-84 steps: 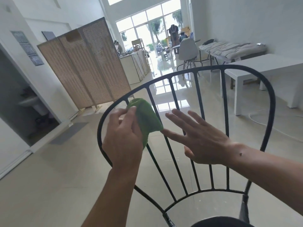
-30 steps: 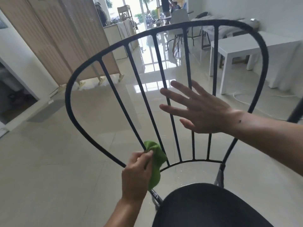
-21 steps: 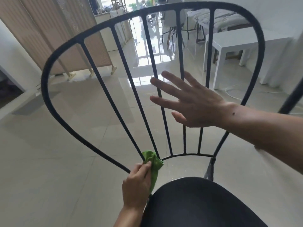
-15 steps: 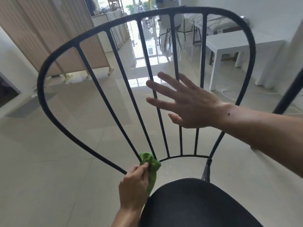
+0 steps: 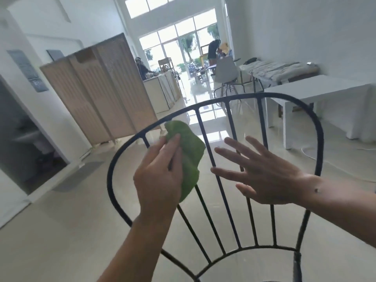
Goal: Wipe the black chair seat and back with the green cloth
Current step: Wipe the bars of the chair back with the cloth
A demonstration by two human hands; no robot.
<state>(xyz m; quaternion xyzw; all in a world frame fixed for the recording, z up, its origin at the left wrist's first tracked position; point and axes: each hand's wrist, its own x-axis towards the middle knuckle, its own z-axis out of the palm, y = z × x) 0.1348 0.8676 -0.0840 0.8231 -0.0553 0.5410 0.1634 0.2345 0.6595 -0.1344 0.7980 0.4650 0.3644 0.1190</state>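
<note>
The black chair back, a curved metal hoop with thin upright spindles, fills the middle of the view. Its seat is out of frame below. My left hand grips the green cloth and presses it against a spindle near the upper left of the hoop. My right hand is held flat with fingers spread, just in front of the middle spindles, holding nothing.
A white low table stands to the right behind the chair. A folding wooden screen stands at the left, beside an open doorway. A white cable lies on the tiled floor. People stand far back by the windows.
My left hand has slid the green cloth from the bottom of a spindle up to the top left of the hoop. The view has tilted up, and the seat has dropped out of frame.
</note>
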